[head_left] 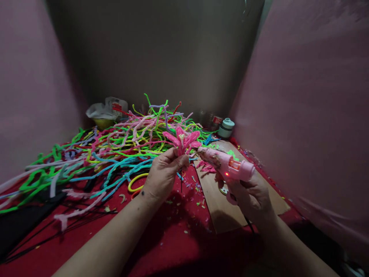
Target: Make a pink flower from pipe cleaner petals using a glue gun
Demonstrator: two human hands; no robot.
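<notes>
Between the thumb and fingers of my left hand [165, 171] is a pink pipe-cleaner flower [190, 139] with pale stamens at its centre. Its thin dark stem hangs below the hand. My right hand [255, 194] is wrapped around the grip of a pink hot glue gun [230, 166], whose small red light glows. The gun's nozzle points left and sits close beside the flower's base; whether it touches cannot be made out. Pink petal pieces [206, 167] lie behind the gun on a brown board [225, 209].
A large heap of coloured pipe cleaners [138, 134] covers the left and back of the red cloth [161, 238]. Yellow-handled scissors [135, 184] lie left of my left hand. A mint-green bottle [226, 127] and a plastic bag [100, 111] stand at the back. Walls close in both sides.
</notes>
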